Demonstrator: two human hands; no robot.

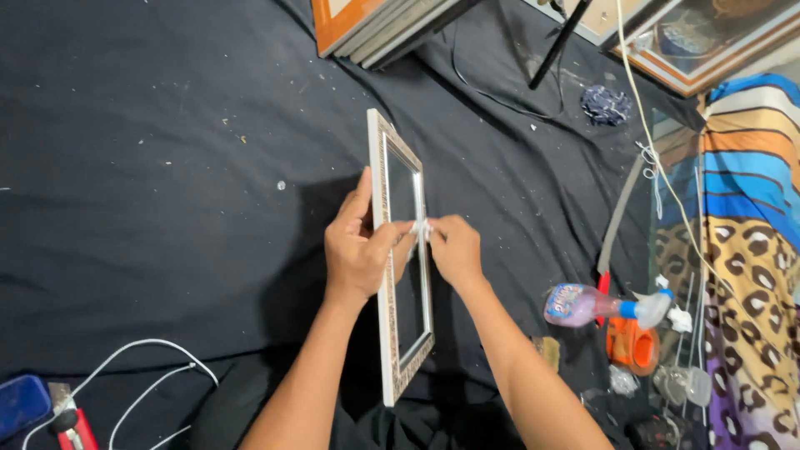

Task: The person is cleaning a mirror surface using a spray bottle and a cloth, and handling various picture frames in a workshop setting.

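At the far left, a blue case [21, 403] and a white cable [133, 358] are seen on the black cloth [167, 125]. In the middle, a picture frame [398, 275] is held upright on its edge on the cloth. Its outer rim is gripped by the left hand [358, 250], fingers closed around it. A small white wad [421, 228] is pinched by the closed fingers of the right hand [456, 248] and pressed against the frame's inner edge. Further right, a spray bottle [604, 305] is lying on its side, with an orange tape roll [632, 346] just beside it and patterned fabric [750, 275] at the edge.
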